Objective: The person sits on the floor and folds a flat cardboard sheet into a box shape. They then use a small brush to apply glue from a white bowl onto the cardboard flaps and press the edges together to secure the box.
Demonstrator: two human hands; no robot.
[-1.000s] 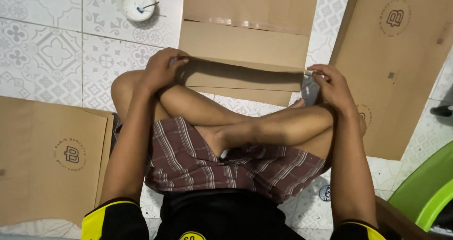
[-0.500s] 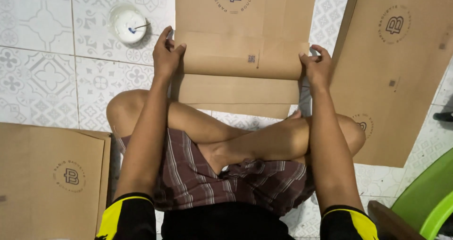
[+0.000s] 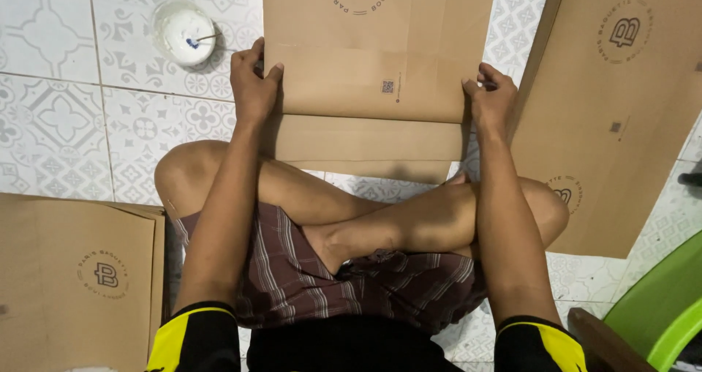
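Observation:
I sit cross-legged on a patterned tile floor. A flat brown paper bag (image 3: 373,65) with a round printed logo lies in front of my knees, its lower part folded over. My left hand (image 3: 252,87) presses on the bag's left edge at the fold, thumb on top. My right hand (image 3: 491,100) grips the bag's right edge at the same height, fingers curled over it. A second folded flap (image 3: 369,141) shows below the hands.
A white round tub of paste (image 3: 184,29) with a small stick stands at the back left. A stack of brown bags (image 3: 73,284) lies at my left, another stack (image 3: 621,109) at my right. A green plastic object (image 3: 662,306) sits at the lower right.
Both hands have moved forward and up along the bag's sides, folding the lower flap over. The view has tilted so the bag sits closer and larger.

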